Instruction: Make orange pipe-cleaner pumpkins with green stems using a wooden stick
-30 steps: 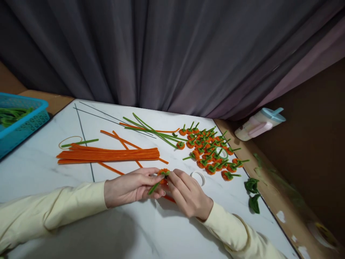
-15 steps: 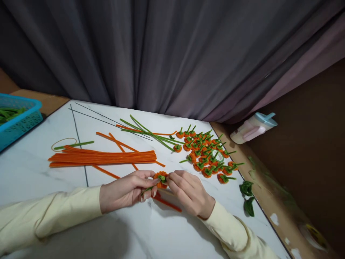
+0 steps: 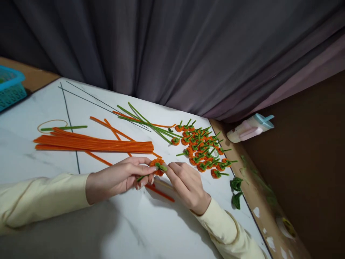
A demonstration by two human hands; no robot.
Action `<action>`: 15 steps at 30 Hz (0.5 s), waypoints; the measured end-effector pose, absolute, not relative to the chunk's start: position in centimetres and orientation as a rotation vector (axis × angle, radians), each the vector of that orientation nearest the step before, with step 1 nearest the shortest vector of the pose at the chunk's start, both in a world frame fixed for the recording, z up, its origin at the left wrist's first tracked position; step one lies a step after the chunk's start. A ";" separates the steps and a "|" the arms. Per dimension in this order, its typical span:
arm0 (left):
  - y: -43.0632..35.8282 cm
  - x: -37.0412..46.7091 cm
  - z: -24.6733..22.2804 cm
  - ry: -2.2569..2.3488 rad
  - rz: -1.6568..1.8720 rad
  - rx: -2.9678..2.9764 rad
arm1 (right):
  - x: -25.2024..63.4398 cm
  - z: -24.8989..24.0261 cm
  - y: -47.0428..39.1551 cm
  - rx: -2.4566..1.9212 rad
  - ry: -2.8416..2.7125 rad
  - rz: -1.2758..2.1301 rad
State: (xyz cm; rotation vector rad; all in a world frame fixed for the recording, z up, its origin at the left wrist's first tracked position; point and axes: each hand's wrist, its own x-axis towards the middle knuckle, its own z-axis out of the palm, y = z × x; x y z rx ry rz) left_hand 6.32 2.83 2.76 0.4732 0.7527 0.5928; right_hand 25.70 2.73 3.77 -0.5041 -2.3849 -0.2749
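Observation:
Between the fingertips of my left hand (image 3: 129,174) is an orange ruffled piece (image 3: 156,166) with a green stem and green strips at its middle. My right hand (image 3: 187,183) is closed at the right side of this piece, its fingertips touching or nearly touching it; what they pinch is too small to make out. Under the hands an orange stick (image 3: 161,193) lies on the white table. A bundle of orange stems (image 3: 99,142) is spread to the left, and several finished orange pieces with green stems (image 3: 201,166) are clustered at the right.
Green stems (image 3: 144,120) and thin dark wires (image 3: 91,101) lie further back. Two dark green leaves (image 3: 236,200) are near the right edge. A cup with a blue lid (image 3: 250,127) stands beyond them. A blue basket (image 3: 12,93) is at far left, and a dark curtain (image 3: 151,50) hangs behind.
The view has shifted, so the table's things sit a little higher and further left. The orange piece has tilted in my left hand, its green stem now leaning right.

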 end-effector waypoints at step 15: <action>2.1 6.5 3.2 0.724 0.779 0.790 | 23.5 4.2 2.0 -0.846 -2.061 0.133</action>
